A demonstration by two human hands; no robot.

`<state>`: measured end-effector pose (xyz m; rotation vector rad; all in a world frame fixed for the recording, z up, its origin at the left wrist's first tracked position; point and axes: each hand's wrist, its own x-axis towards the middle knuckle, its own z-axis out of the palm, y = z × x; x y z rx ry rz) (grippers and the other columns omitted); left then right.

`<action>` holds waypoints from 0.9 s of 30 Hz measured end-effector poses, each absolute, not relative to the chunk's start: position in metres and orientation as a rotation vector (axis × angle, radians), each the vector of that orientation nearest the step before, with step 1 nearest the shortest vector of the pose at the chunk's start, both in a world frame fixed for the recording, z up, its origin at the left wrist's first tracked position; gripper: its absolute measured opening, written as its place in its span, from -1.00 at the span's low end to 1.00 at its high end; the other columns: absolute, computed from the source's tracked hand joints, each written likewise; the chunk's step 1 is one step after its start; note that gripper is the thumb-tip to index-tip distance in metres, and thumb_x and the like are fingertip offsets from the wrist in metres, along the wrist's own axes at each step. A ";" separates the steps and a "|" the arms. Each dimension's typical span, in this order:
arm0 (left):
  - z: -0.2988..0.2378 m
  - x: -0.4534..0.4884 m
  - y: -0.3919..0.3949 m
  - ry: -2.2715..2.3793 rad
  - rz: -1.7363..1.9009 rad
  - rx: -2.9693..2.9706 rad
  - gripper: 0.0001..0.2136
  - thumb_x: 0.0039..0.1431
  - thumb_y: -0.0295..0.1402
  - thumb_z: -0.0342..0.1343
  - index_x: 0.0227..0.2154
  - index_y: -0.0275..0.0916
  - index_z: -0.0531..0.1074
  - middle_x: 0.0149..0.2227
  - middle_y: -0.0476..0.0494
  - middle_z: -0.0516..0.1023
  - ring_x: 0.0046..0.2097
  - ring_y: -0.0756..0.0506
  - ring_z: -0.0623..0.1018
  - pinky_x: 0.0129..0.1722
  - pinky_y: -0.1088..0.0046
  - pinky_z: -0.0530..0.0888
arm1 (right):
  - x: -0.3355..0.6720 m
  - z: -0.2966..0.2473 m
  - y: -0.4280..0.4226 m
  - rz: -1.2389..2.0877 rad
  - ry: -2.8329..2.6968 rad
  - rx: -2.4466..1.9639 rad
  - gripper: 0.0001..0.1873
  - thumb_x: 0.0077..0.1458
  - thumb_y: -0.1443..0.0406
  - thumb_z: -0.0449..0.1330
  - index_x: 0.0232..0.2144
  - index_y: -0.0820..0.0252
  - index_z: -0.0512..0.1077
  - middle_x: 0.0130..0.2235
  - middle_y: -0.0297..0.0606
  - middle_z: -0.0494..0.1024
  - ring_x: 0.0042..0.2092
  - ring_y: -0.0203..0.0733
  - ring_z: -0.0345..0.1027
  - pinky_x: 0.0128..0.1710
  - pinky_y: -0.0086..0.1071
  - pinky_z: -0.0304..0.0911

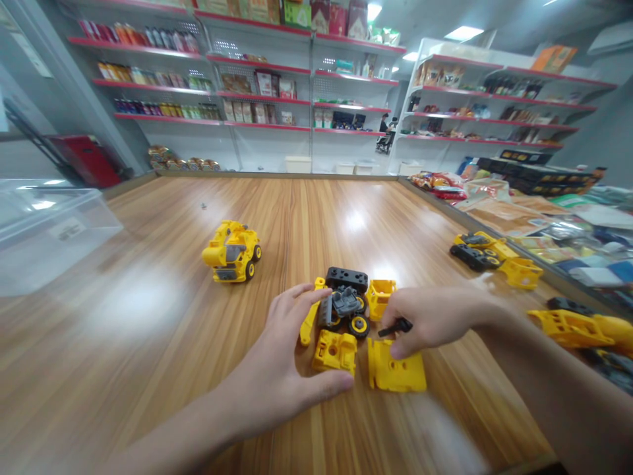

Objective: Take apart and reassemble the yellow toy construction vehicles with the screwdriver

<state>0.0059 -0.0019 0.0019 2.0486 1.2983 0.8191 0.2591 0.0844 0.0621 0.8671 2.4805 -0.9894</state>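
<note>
A heap of yellow, grey and black toy truck parts (346, 310) lies on the wooden table (148, 343) in front of me. My left hand (284, 366) curls around a yellow block (335, 351), thumb under it and fingers touching a long yellow piece (310, 316). My right hand (430, 320) pinches a small black part (395, 327) just above a flat yellow panel (395, 373). A black chassis plate (346, 278) and a yellow box-shaped part (380, 295) lie behind the heap.
An assembled yellow toy truck (231, 252) stands to the left. More toy vehicles (494, 256) and yellow parts (578, 326) lie at the right edge. A clear plastic bin (44, 231) sits at far left. Store shelves (277, 92) and packaged goods (544, 198) lie beyond.
</note>
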 end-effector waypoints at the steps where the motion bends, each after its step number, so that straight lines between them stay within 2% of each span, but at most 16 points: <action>1: 0.002 0.006 -0.002 1.296 0.791 2.058 -0.20 -0.06 -0.02 0.30 0.23 0.00 0.08 0.30 -0.21 0.07 0.33 -0.30 0.07 0.30 0.00 0.09 | 0.258 0.061 0.084 -0.967 2.500 0.895 -0.82 0.04 0.24 0.23 -0.50 0.25 0.46 -0.56 -0.44 0.36 -0.52 -0.37 0.17 -0.53 -0.49 0.02; 8: -0.001 0.007 -0.002 1.331 0.676 2.079 -0.16 -0.06 0.02 0.28 0.26 0.01 0.05 0.33 -0.24 -0.03 0.36 -0.31 -0.01 0.31 -0.03 0.08 | 0.255 0.062 0.079 -0.852 2.610 1.172 -0.86 -0.03 0.23 0.27 -0.41 0.20 0.51 -0.49 -0.41 0.48 -0.47 -0.33 0.28 -0.52 -0.47 0.05; 14: -0.009 0.006 -0.002 1.368 0.593 2.082 -0.07 -0.09 0.00 0.30 0.31 -0.02 -0.02 0.36 -0.31 -0.12 0.38 -0.36 -0.07 0.29 -0.09 0.07 | 0.250 0.055 0.073 -0.831 2.619 1.129 -0.86 -0.15 0.29 0.34 -0.54 0.22 0.45 -0.58 -0.45 0.40 -0.56 -0.38 0.16 -0.59 -0.46 -0.04; 16: -0.012 0.006 -0.002 1.385 0.567 2.086 -0.04 -0.11 0.01 0.30 0.33 -0.03 -0.06 0.37 -0.33 -0.17 0.39 -0.39 -0.10 0.29 -0.11 0.07 | 0.249 0.053 0.074 -0.804 2.745 1.167 -0.89 -0.05 0.29 0.29 -0.52 0.23 0.47 -0.57 -0.43 0.42 -0.55 -0.38 0.17 -0.55 -0.45 -0.02; 20: -0.017 0.007 -0.002 1.406 0.537 2.100 0.00 -0.11 0.01 0.29 0.35 -0.01 -0.12 0.40 -0.32 -0.26 0.40 -0.41 -0.15 0.29 -0.12 0.05 | 0.250 0.058 0.082 -0.508 3.080 1.543 -0.68 0.25 0.24 0.04 -0.43 0.26 0.49 -0.51 -0.33 0.45 -0.48 -0.34 0.20 -0.49 -0.42 -0.01; 24: -0.019 0.007 -0.001 1.423 0.504 2.099 0.00 -0.08 0.02 0.27 0.35 -0.02 -0.17 0.40 -0.33 -0.32 0.40 -0.39 -0.18 0.29 -0.10 0.05 | 0.257 0.066 0.088 -0.193 3.004 1.787 -0.68 0.25 0.23 0.03 -0.41 0.26 0.50 -0.50 -0.28 0.47 -0.47 -0.31 0.24 -0.48 -0.40 0.00; 27: -0.019 0.007 -0.001 1.445 0.487 2.101 -0.01 -0.06 0.01 0.26 0.36 -0.04 -0.17 0.40 -0.35 -0.31 0.40 -0.39 -0.18 0.29 -0.10 0.05 | 0.260 0.070 0.082 -0.366 2.811 1.565 -0.73 0.11 0.18 0.18 -0.53 0.23 0.47 -0.59 -0.35 0.42 -0.55 -0.34 0.19 -0.55 -0.42 -0.04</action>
